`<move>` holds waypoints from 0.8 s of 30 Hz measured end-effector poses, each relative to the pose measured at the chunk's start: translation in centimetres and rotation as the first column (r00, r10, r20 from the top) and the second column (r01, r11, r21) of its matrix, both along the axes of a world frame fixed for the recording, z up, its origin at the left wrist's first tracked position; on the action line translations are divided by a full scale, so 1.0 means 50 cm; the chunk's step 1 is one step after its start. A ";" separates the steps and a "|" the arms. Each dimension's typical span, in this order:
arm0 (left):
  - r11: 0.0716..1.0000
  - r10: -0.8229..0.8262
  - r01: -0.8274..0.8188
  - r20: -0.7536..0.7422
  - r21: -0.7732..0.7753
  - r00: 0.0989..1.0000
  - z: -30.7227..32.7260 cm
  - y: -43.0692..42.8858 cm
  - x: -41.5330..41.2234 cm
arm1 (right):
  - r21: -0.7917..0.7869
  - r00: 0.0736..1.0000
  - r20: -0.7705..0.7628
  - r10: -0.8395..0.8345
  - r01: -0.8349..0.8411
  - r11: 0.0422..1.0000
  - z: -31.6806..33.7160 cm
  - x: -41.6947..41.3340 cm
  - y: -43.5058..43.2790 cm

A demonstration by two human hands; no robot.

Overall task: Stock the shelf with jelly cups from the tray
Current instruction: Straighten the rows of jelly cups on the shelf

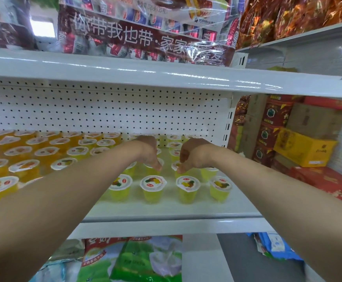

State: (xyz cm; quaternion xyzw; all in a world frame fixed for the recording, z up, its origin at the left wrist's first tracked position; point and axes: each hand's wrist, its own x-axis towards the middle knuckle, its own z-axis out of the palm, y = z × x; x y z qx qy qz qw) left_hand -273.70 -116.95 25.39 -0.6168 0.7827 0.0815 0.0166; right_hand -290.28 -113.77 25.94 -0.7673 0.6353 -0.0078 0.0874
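Observation:
Both my arms reach into the white shelf. My left hand bends down at the wrist, and its thumb and hidden fingers grip a yellow-green jelly cup in the second row. My right hand does the same on a neighbouring jelly cup, thumb on the lid's rim. Several more yellow-green cups stand in the front row, with others behind the hands. Orange jelly cups fill the shelf's left part. No tray is in view.
The upper shelf board hangs low over the hands and carries large snack bags. A pegboard back wall closes the rear. Stacked red and yellow cartons stand to the right. Bagged goods lie on the shelf below.

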 end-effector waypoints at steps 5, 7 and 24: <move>1.000 -0.001 0.001 -0.002 -0.001 1.000 0.003 0.008 0.000 | -0.008 1.000 0.003 0.003 -0.003 1.000 -0.003 0.001 -0.005; 1.000 0.002 -0.002 0.006 -0.005 1.000 0.003 0.009 0.000 | -0.009 1.000 0.005 0.001 -0.001 1.000 0.002 -0.003 -0.006; 0.999 0.024 -0.028 -0.097 -0.038 0.995 0.020 -0.012 0.014 | 0.059 0.982 -0.092 -0.167 0.173 0.983 0.012 -0.120 0.008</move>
